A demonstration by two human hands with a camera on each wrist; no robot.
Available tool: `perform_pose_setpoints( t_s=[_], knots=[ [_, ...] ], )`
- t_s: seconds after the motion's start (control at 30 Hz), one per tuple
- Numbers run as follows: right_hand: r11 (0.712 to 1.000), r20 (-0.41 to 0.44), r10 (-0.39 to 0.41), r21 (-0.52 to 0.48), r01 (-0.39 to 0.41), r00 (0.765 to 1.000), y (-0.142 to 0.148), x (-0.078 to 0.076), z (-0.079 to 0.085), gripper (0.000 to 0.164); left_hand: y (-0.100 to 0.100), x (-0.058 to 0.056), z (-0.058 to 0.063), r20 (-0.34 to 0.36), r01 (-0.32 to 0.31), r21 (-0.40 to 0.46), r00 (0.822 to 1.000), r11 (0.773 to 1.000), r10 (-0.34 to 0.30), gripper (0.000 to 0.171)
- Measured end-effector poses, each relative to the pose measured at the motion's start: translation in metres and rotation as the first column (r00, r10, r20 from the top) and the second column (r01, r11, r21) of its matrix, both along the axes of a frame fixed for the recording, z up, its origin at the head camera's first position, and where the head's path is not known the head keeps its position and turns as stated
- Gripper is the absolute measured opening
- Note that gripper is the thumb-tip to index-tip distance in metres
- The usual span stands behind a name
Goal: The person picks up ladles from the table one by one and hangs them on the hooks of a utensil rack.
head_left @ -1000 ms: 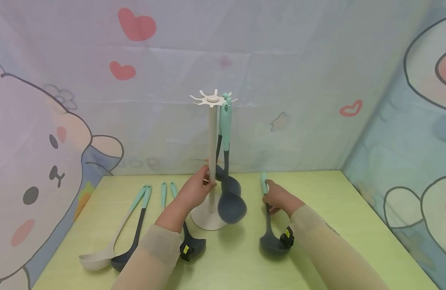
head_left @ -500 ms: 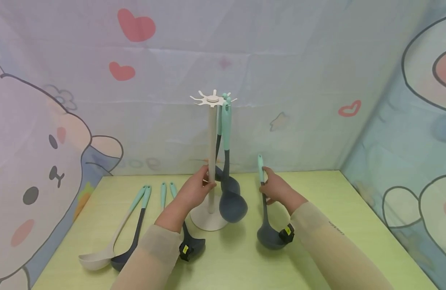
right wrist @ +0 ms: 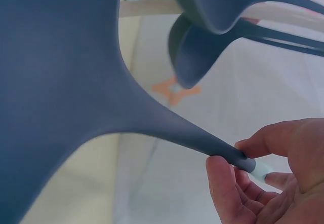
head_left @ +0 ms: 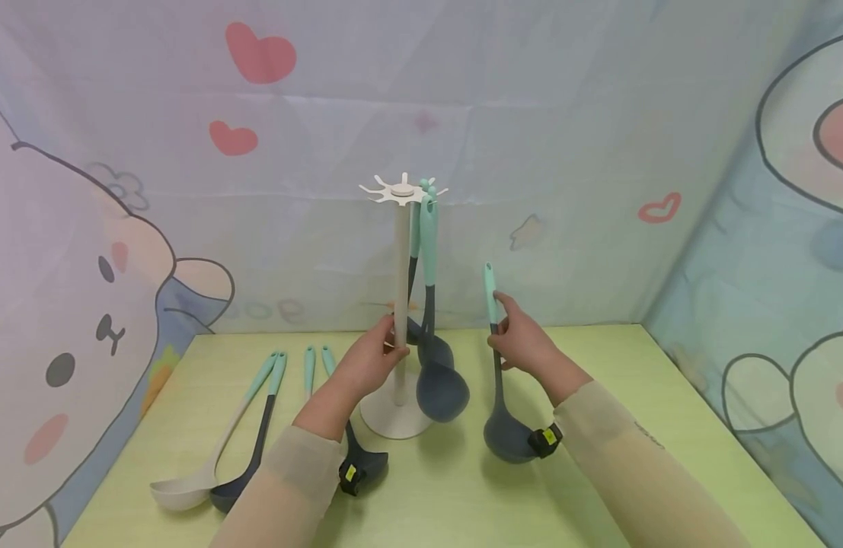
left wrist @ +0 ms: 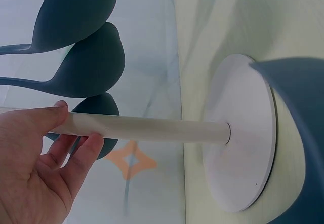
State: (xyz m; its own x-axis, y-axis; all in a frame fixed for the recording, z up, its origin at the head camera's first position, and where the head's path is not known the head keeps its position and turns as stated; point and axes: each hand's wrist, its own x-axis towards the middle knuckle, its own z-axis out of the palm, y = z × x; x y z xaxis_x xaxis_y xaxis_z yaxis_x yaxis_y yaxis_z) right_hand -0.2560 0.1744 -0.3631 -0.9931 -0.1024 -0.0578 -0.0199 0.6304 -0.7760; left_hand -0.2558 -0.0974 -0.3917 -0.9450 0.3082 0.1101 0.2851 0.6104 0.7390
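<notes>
My left hand (head_left: 363, 365) holds the pole of a white utensil stand (head_left: 401, 266), thumb on one side and fingers on the other. In my right hand (head_left: 531, 344) is a dark ladle (head_left: 506, 435) with a mint-green handle, pinched where the handle meets the dark shaft. It stands nearly upright right of the stand, bowl down, with its shadow on the table below. Dark ladles (head_left: 442, 392) with mint handles hang from the right side of the stand's hook ring. Three dark bowls (left wrist: 76, 11) show there in the left wrist view.
On the table (head_left: 668, 457) at left lie a pale ladle (head_left: 184, 491) and a dark ladle (head_left: 237, 487). A dark utensil (head_left: 369, 462) and another mint handle (head_left: 309, 369) are partly hidden by my left arm. A printed cloth (head_left: 565, 114) hangs behind.
My right hand has raised the ladle and brought it slightly left, and its handle has risen closer to upright. The left hand stays on the pole.
</notes>
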Motion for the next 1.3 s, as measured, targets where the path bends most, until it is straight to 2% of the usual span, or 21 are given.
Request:
perform_pose_setpoints(
  t_s=[0.17,0.5,0.73,1.3],
  knots=[
    [0.999,-0.069,-0.006,0.034,0.009,0.998,-0.002,0.006,0.012,0.081,0.0,0.0,0.0,0.0,0.0,0.002,1.0,1.0,0.0,0.032],
    [1.0,-0.132,-0.01,0.009,0.011,0.991,-0.014,0.022,0.036,0.081,-0.001,0.0,0.001,0.008,0.007,0.012,1.0,1.0,-0.007,0.033],
    [1.0,-0.214,-0.003,-0.012,0.001,0.977,-0.02,0.032,0.049,0.079,-0.001,-0.001,0.0,0.018,0.006,0.017,1.0,1.0,-0.007,0.03],
    [0.999,-0.295,0.002,-0.048,-0.017,0.955,-0.042,0.06,0.075,0.078,-0.001,0.001,-0.001,0.026,0.015,0.019,1.0,1.0,-0.015,0.031]
  ],
)
